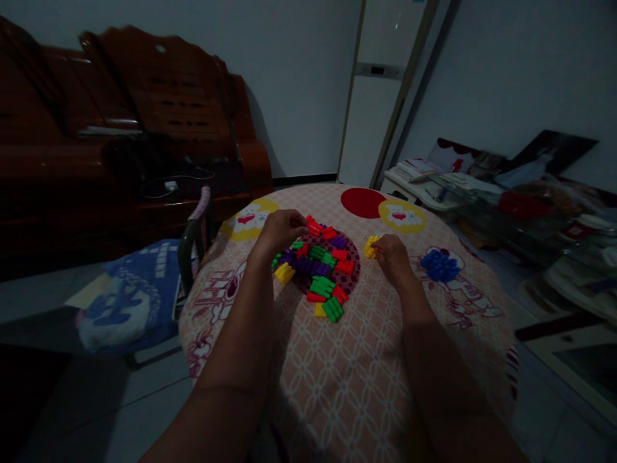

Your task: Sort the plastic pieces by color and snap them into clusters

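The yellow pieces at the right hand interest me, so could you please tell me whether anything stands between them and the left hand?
Yes: red pieces and purple pieces lie between the left hand and the yellow pieces. They look low, so reaching over them is probably possible.

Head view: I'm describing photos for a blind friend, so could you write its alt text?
A person's right hand touches yellow plastic pieces on a round, cloth-covered table; the left hand is at the far left of a multicoloured pile. Blue pieces lie to the right.
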Demonstrator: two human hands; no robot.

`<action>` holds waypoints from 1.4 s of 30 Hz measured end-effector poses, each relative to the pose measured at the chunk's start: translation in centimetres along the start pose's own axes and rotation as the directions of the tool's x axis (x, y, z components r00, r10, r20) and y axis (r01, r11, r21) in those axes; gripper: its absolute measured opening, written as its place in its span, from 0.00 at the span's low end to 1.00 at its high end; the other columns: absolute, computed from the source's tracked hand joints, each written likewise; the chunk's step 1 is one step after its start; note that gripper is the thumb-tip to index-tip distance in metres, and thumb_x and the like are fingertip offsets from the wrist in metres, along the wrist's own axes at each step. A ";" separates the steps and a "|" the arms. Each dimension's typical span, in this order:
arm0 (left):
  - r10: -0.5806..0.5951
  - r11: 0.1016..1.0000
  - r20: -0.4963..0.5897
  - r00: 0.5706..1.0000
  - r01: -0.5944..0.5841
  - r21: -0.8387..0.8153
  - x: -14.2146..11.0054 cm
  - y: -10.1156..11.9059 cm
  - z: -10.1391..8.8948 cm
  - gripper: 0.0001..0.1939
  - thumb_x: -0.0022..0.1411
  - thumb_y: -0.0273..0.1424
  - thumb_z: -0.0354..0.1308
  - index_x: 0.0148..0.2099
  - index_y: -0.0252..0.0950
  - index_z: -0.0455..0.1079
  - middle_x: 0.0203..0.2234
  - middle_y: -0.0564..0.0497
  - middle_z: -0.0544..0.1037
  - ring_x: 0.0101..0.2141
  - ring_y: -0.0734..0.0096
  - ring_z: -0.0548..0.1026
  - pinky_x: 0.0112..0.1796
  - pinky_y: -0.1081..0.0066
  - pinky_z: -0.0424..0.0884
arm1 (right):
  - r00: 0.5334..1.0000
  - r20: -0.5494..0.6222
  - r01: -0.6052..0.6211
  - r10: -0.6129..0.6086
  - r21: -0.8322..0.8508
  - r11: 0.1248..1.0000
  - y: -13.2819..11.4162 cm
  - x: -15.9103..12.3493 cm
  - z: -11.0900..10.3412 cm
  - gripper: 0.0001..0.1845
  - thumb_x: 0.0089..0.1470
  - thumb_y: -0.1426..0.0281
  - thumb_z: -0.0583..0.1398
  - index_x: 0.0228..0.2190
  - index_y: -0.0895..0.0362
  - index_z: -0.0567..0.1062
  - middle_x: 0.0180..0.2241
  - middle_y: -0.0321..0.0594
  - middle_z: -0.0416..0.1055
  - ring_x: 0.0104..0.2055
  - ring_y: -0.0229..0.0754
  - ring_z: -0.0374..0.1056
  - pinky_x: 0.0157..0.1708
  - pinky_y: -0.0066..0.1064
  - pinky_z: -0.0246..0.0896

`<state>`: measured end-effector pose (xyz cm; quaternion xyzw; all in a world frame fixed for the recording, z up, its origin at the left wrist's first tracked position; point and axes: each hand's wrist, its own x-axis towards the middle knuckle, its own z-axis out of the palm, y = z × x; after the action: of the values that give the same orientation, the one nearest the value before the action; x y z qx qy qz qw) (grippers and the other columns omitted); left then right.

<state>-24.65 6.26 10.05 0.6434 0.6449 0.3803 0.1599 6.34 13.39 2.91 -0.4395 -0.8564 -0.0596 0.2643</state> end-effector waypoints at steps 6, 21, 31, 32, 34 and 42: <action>-0.085 0.991 0.070 0.994 0.077 0.108 -0.5 -1.1 -2.1 0.10 0.50 0.31 0.63 0.35 0.32 0.78 0.26 0.49 0.81 0.28 0.69 0.77 0.30 0.74 0.68 | 0.997 -0.033 0.075 -0.072 0.128 0.989 -3.7 1.1 -1.2 0.12 0.54 0.76 0.57 0.38 0.60 0.80 0.38 0.50 0.75 0.43 0.51 0.67 0.46 0.39 0.61; -0.376 0.898 0.572 0.729 0.135 0.418 -0.4 -2.1 0.1 0.12 0.40 0.26 0.65 0.33 0.34 0.76 0.26 0.51 0.80 0.28 0.68 0.77 0.27 0.77 0.68 | 0.974 0.208 0.035 -0.092 0.262 0.964 -8.7 1.0 -1.0 0.10 0.60 0.71 0.60 0.40 0.57 0.81 0.42 0.46 0.80 0.44 0.46 0.75 0.44 0.33 0.63; -0.386 0.922 0.609 0.693 0.264 0.284 -0.7 -2.9 -0.2 0.13 0.40 0.28 0.65 0.34 0.35 0.75 0.25 0.52 0.80 0.28 0.69 0.77 0.29 0.77 0.71 | 0.964 0.235 0.024 -0.121 0.378 0.926 -9.7 1.2 -1.2 0.07 0.57 0.73 0.62 0.34 0.58 0.82 0.34 0.43 0.80 0.37 0.43 0.74 0.38 0.30 0.61; -0.380 0.924 0.609 0.696 0.265 0.274 -0.7 -3.2 -0.1 0.13 0.39 0.28 0.65 0.32 0.36 0.75 0.24 0.52 0.80 0.26 0.69 0.77 0.28 0.76 0.71 | 0.965 0.234 0.024 -0.122 0.382 0.924 -9.7 1.2 -1.2 0.07 0.56 0.73 0.62 0.34 0.58 0.82 0.34 0.43 0.80 0.36 0.43 0.73 0.38 0.30 0.61; -0.377 0.925 0.594 0.710 0.266 0.270 -0.6 -3.5 0.1 0.11 0.37 0.27 0.64 0.30 0.36 0.75 0.21 0.52 0.79 0.25 0.68 0.77 0.27 0.75 0.71 | 0.966 0.230 0.021 -0.121 0.394 0.919 -9.6 1.1 -1.0 0.06 0.56 0.73 0.62 0.33 0.56 0.82 0.34 0.41 0.80 0.36 0.42 0.73 0.38 0.29 0.61; -0.242 0.970 0.533 0.811 0.196 0.141 -0.9 -1.8 -1.1 0.10 0.41 0.28 0.62 0.31 0.38 0.77 0.27 0.52 0.82 0.31 0.66 0.80 0.31 0.76 0.73 | 0.973 0.218 -0.024 -0.077 0.428 0.903 -9.2 1.1 -0.5 0.07 0.56 0.73 0.62 0.32 0.55 0.82 0.33 0.40 0.81 0.36 0.41 0.74 0.39 0.29 0.62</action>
<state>-26.60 5.36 9.22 0.6521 0.6569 0.1342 0.3540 -1.14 8.43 5.05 -0.3630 -0.8792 0.1773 0.2527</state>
